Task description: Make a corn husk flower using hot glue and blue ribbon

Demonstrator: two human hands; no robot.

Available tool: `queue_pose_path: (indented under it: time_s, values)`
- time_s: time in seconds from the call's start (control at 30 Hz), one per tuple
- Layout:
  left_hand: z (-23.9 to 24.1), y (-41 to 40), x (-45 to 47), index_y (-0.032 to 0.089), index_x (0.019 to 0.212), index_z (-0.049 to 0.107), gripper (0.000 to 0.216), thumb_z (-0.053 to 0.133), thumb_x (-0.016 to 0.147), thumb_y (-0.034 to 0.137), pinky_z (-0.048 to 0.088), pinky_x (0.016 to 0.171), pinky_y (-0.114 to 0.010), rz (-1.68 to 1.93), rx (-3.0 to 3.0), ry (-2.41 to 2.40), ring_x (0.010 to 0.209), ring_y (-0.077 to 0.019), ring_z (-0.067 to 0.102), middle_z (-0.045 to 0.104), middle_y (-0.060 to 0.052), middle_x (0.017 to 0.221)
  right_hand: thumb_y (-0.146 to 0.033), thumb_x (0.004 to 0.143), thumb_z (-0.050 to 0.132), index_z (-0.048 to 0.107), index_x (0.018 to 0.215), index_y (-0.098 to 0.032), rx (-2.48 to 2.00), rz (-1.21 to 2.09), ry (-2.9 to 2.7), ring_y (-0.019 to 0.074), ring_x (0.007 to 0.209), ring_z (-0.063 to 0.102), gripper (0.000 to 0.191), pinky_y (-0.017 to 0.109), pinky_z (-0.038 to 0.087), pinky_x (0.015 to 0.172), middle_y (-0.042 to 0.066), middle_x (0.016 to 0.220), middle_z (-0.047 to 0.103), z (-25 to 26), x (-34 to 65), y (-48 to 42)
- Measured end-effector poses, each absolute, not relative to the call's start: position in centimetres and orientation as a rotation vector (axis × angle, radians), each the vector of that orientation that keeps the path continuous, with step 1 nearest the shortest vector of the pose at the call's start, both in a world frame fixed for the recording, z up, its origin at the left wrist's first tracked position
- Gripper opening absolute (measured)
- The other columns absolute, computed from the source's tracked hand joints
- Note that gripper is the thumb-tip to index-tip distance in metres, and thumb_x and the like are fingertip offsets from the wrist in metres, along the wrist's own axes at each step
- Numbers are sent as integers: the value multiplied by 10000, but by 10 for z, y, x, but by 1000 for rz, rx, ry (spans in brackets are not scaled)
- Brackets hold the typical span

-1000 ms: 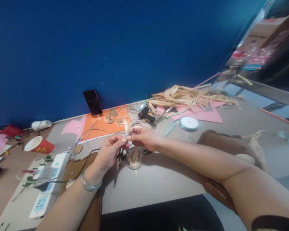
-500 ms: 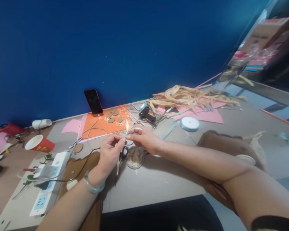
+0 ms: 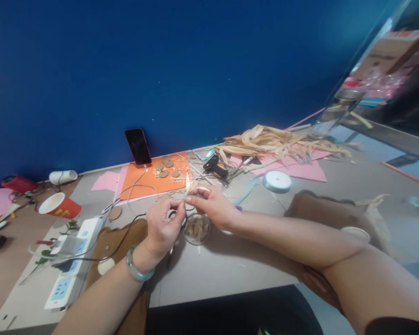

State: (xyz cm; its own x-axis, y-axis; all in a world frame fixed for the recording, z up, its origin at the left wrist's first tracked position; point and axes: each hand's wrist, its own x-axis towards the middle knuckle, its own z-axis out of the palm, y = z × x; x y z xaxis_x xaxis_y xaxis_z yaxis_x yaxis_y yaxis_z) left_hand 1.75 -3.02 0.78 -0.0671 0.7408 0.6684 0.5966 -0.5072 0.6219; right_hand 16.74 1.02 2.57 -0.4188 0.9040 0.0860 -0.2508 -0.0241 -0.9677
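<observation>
The grey table [image 3: 251, 274], with all that lies on it, sits slightly further right in view than half a second ago. Beyond the right hand, the heap of dried husks [image 3: 261, 142] lies as it did then.

The left hand [image 3: 162, 225] has changed most: its wrist has come a little lower and it has rolled, so a gap now shows between thumb and index finger. The other fingers curl into the palm, and the tips end right beside the right hand's; whether they clasp anything I cannot tell. The right hand [image 3: 214, 207] reaches in from its side much as before, thumb and index pinched together, the remaining fingers loosely bent.

Just below the right hand is the round dish [image 3: 197, 244] of pale pieces, unmoved. The scissors [image 3: 169, 261], under the left hand, are now more hidden, their handles partly covered.

Smallest, the pale husk piece [image 3: 187, 181] stands upright above the meeting fingertips, its lower end in the right hand's pinch.
</observation>
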Motion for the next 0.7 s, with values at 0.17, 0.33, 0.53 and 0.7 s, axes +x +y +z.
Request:
queue_pose_path:
  time_s: [0.17, 0.33, 0.53, 0.7]
  values:
    - [14, -25, 14, 180, 811, 642, 71, 640, 788, 247, 471, 706, -271, 1453, 1756, 1314, 721, -148, 604, 655, -20, 749, -384, 732, 717, 573, 752, -163, -768, 1585, -1449, 55, 479, 323, 265, 212, 250, 462, -72, 553, 438, 24, 174, 22]
    - [23, -15, 12, 179, 874, 643, 169, 671, 775, 312, 468, 687, -257, 1387, 1157, 1076, 684, -125, 593, 646, -13, 762, -427, 740, 723, 569, 816, -168, -700, 1767, -1571, 50, 455, 313, 310, 196, 232, 447, -86, 535, 414, 15, 182, 33]
    - [22, -13, 12, 180, 914, 684, 204, 630, 829, 356, 454, 761, -277, 1175, 1324, 1052, 822, -163, 586, 653, -46, 884, -382, 737, 732, 596, 778, -145, -480, 1660, -1799, 94, 643, 508, 276, 225, 412, 624, -10, 721, 570, 22, 186, 36]
    - [17, -16, 10, 189, 793, 660, 240, 513, 898, 346, 451, 785, -302, 1210, 1686, 1164, 810, -174, 556, 615, -37, 814, -363, 833, 625, 618, 806, -117, -452, 1328, -2073, 115, 677, 534, 248, 228, 420, 648, 26, 753, 603, 29, 190, 40]
